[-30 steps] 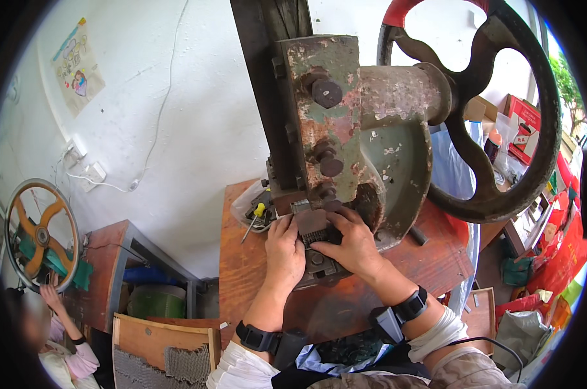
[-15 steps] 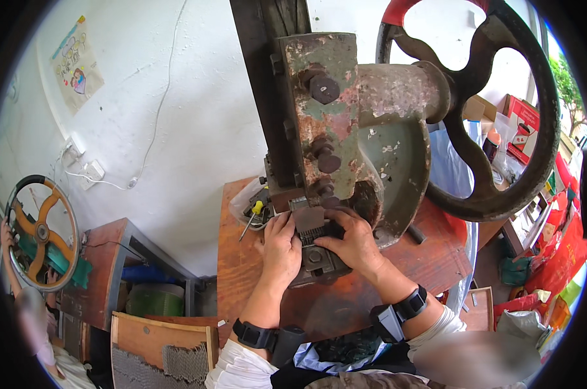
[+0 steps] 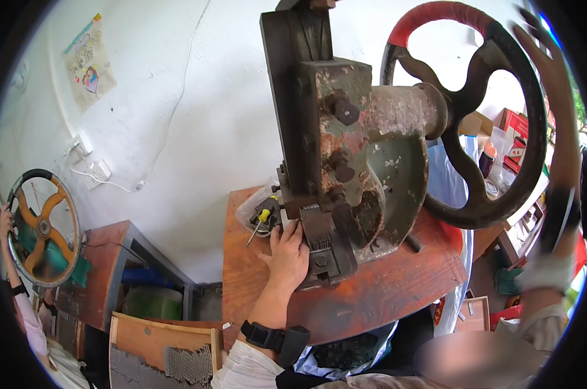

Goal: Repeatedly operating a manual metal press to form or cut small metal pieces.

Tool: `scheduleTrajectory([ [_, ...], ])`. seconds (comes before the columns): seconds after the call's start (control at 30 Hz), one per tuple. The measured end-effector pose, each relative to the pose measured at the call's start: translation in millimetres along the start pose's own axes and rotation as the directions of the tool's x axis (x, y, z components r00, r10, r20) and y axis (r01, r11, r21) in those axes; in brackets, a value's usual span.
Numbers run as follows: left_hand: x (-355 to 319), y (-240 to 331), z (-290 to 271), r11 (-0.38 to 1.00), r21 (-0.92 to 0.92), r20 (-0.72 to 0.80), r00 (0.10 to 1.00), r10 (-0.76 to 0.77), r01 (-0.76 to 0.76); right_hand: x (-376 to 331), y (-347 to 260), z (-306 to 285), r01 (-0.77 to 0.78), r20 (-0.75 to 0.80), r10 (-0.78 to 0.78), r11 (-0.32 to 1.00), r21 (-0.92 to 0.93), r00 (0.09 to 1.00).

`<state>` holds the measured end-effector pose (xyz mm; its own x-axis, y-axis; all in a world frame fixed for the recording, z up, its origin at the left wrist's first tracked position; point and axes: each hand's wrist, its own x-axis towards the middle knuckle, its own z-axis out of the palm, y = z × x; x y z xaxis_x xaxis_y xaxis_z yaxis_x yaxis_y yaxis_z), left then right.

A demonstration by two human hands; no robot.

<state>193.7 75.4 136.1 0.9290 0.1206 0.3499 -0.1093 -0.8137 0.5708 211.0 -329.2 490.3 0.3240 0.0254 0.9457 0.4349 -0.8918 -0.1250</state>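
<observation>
A hand-wheel press [image 3: 335,149] with chipped green paint stands on the reddish wooden table. Under its ram is a dark metal die [image 3: 326,262], with a flat brownish-grey piece [image 3: 317,225] and a row of thin comb-like teeth [image 3: 319,242] below that piece. My left hand [image 3: 288,254] rests along the die's left side, fingers stretched out, tips at the edge of the flat piece. High on the right, my right hand [image 3: 547,55] is raised beside the rim of the big handwheel [image 3: 536,117]; motion blurs it, but its fingers look extended and apart, holding nothing I can see.
A clear tub [image 3: 254,211] with small parts and a yellow-handled screwdriver [image 3: 264,215] sits left of the press. Farther left, another person's hand [image 3: 6,223] is on a second handwheel [image 3: 44,227]. A wooden tray [image 3: 157,337] holds grey toothed strips. Boxes and bags crowd the right.
My right hand has left the die and swung up and right to beside the handwheel. My left hand stays at the die. The whole view has shifted slightly.
</observation>
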Motion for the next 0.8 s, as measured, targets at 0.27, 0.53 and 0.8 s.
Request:
scheduleTrajectory([
  [0.27,6,-4,6,0.992,-0.128,0.023,0.999,0.029,-0.026,31,1,-1,-0.285,0.611,0.041,0.908,0.308,0.79],
  [0.53,-1,-3,-7,0.999,-0.051,0.061,0.998,-0.013,0.017,-297,15,114,-0.333,-0.257,0.4,0.904,0.268,0.88],
  [0.8,-1,2,-2,0.994,-0.078,0.077,0.995,-0.071,0.077,-112,61,9,-0.614,0.224,0.583,0.781,0.109,0.781],
])
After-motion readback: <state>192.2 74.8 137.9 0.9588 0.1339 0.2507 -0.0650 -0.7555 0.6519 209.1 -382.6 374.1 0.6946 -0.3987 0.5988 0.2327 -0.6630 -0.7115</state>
